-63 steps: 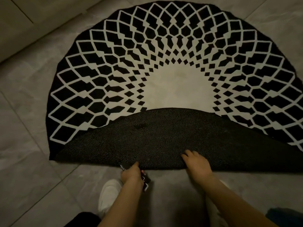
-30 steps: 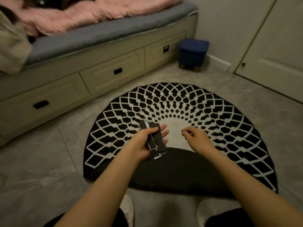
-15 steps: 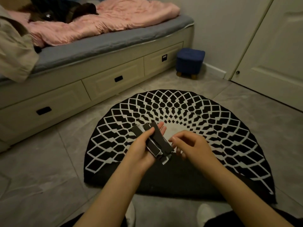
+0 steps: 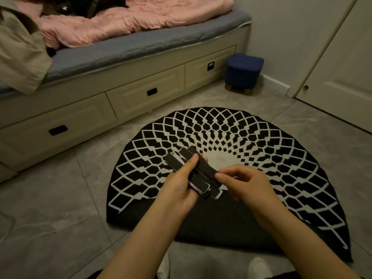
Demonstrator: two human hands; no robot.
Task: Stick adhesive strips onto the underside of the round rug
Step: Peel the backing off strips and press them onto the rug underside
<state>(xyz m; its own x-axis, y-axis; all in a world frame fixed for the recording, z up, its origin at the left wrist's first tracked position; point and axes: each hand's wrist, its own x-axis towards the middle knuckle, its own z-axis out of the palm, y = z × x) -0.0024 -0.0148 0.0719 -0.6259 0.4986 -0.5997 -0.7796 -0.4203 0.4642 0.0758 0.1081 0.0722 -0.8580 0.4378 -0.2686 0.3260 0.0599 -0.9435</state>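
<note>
The left hand (image 4: 179, 186) grips a fanned bundle of black adhesive strips (image 4: 191, 170) above the round black-and-white patterned rug (image 4: 261, 158) on the floor, near edge folded up. The right hand (image 4: 243, 184) pinches one strip; best drawn out slowly, lengthwise.

I saw the round black-and-white rug (image 4: 251, 150) lying on the floor, near edge folded back (dark underside up). The black strips (image 4: 193, 170) were a fanned bunch, held above it, well off the underside.
</note>
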